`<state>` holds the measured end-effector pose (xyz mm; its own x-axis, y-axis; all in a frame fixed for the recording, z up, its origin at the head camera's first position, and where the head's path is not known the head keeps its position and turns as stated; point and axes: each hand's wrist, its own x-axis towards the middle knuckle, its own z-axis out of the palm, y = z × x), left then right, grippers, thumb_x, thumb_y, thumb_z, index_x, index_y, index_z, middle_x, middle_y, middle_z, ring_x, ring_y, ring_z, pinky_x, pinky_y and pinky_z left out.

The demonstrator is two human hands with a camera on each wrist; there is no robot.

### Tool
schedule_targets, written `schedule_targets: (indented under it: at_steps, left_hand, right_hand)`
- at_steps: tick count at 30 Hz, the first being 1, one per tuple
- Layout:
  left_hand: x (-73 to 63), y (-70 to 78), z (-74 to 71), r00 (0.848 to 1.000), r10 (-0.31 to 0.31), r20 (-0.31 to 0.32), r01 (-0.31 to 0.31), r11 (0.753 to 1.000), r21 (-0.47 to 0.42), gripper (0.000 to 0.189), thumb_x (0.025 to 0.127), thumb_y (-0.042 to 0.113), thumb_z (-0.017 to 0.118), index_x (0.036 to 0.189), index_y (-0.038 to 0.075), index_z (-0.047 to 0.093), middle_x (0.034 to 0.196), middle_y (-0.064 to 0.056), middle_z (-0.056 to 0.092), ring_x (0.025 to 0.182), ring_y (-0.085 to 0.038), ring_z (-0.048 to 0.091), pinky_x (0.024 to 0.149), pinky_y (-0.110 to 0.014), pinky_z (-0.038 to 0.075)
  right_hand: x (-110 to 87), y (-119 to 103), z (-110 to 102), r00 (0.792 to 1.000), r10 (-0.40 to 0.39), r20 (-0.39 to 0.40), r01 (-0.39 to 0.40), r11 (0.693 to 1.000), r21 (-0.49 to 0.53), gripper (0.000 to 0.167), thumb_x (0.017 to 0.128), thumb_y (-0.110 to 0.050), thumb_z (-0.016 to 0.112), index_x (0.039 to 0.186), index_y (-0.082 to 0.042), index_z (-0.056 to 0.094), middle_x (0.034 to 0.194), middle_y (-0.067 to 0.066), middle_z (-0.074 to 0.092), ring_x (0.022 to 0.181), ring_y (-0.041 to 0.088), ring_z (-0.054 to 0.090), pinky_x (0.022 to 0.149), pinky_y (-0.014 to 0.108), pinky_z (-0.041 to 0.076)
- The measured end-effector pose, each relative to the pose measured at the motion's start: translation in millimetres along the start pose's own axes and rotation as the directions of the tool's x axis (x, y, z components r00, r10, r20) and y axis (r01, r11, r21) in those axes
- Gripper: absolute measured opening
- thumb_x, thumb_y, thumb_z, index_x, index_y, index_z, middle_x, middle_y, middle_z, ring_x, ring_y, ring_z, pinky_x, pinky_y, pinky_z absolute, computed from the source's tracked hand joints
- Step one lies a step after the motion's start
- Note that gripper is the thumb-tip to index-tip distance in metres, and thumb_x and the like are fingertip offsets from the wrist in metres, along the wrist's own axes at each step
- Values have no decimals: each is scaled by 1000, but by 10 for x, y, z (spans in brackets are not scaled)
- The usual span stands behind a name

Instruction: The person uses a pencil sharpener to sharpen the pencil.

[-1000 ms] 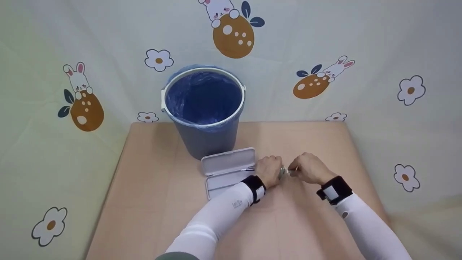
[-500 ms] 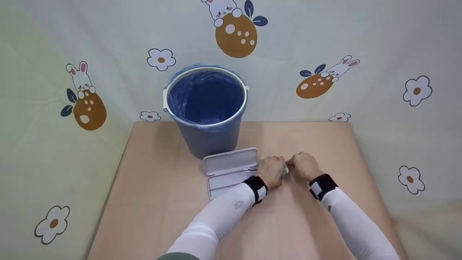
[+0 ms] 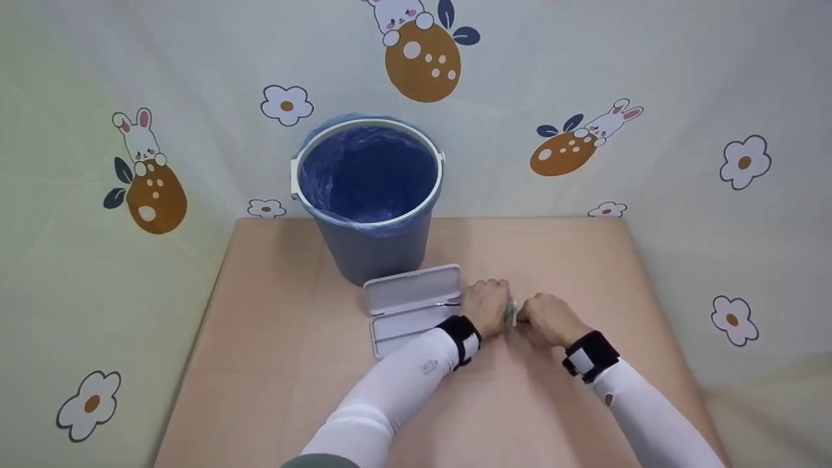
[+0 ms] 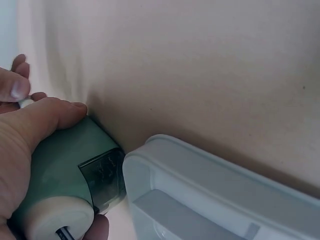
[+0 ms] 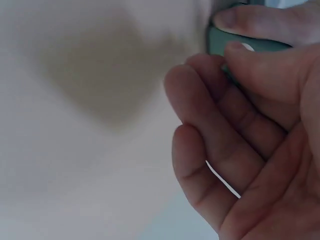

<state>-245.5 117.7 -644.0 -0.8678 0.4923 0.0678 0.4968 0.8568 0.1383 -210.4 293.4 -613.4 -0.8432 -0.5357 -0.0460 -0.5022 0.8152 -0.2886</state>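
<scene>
In the head view my left hand (image 3: 487,307) grips a green pencil sharpener (image 4: 65,160) against the table. Its dark see-through shavings drawer (image 4: 105,177) faces the pencil case in the left wrist view. A thin dark rod, apparently a pencil (image 4: 65,233), sticks out of the round cream end. On the opposite side, my right hand (image 3: 551,318) pinches the sharpener's crank with thumb and fingertips; the crank itself is mostly hidden behind them. The right wrist view shows the green body (image 5: 230,42) just beyond my right fingers.
An open pale-grey pencil case (image 3: 413,292) lies left of my left hand, partly under that forearm, with a slim pen-like item (image 3: 447,303) at its hinge. Behind it stands a blue-lined trash bin (image 3: 374,250). A patterned curtain (image 3: 507,65) surrounds the peach-coloured table (image 3: 279,377).
My right hand has circled beside the sharpener, first moving in and up, then lower and back toward me. The left hand keeps its grip in place.
</scene>
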Motion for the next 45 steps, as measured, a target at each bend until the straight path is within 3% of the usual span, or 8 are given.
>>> schedule_targets:
  at_steps: [7,11,15,18,23,32,39,45]
  left_hand:
    - [-42,50,-27,1000,8,26,-9,999,41,37,84,35,90,110,15,73,103,-2,82,91,-24,80,74,-38,66]
    - [-40,71,-25,1000,18,21,-20,998,61,38,83,34,91,110,15,72,103,-2,81,91,-23,80,72,-37,66]
    - [-34,77,-37,1000,19,22,-21,997,69,40,82,36,92,111,16,72,103,-1,81,92,-23,80,72,-38,67]
    - [-33,76,-57,999,24,29,-26,997,70,43,82,37,93,113,16,73,104,0,81,92,-22,80,72,-37,67]
    - [-32,74,-87,999,27,42,-30,998,63,51,79,39,97,117,16,72,107,0,81,94,-22,80,74,-37,67]
    - [-26,49,-67,999,34,21,-36,996,77,46,79,37,94,113,16,72,104,0,81,91,-21,79,74,-35,65]
    - [-4,25,-49,998,-1,56,-3,998,59,46,81,36,94,115,15,72,107,-2,81,95,-23,80,77,-38,67]
    - [-23,-4,-184,990,7,140,-3,1000,-28,77,76,50,99,133,16,62,123,-4,72,109,-25,74,85,-38,65]
  right_hand:
    - [23,-61,-297,996,-38,86,39,999,-2,45,83,4,82,54,-17,55,54,-14,38,54,3,34,52,19,27]
    - [85,-38,-465,997,-36,66,37,999,-15,41,82,4,78,53,-18,58,53,-12,43,53,4,36,51,21,30]
    - [188,50,-530,1000,-24,-4,23,999,-23,32,85,2,81,60,-16,72,59,-7,64,57,5,49,55,26,43]
    - [258,138,-485,997,-4,-79,2,1000,-21,21,88,-2,86,71,-15,83,70,-3,78,63,9,61,62,34,53]
    - [347,266,-286,989,65,-134,-67,998,-14,16,89,-2,85,76,-13,86,75,2,80,68,19,68,65,44,58]
    - [329,316,131,989,148,15,-149,986,72,25,78,9,69,61,-10,72,64,1,65,62,15,48,57,30,41]
    - [241,242,204,991,130,23,-132,984,118,26,82,0,79,60,-11,72,59,-4,63,58,11,46,55,28,40]
    - [233,204,191,987,159,8,-159,981,115,17,84,-4,83,68,-10,81,62,-1,71,60,14,54,58,35,49]
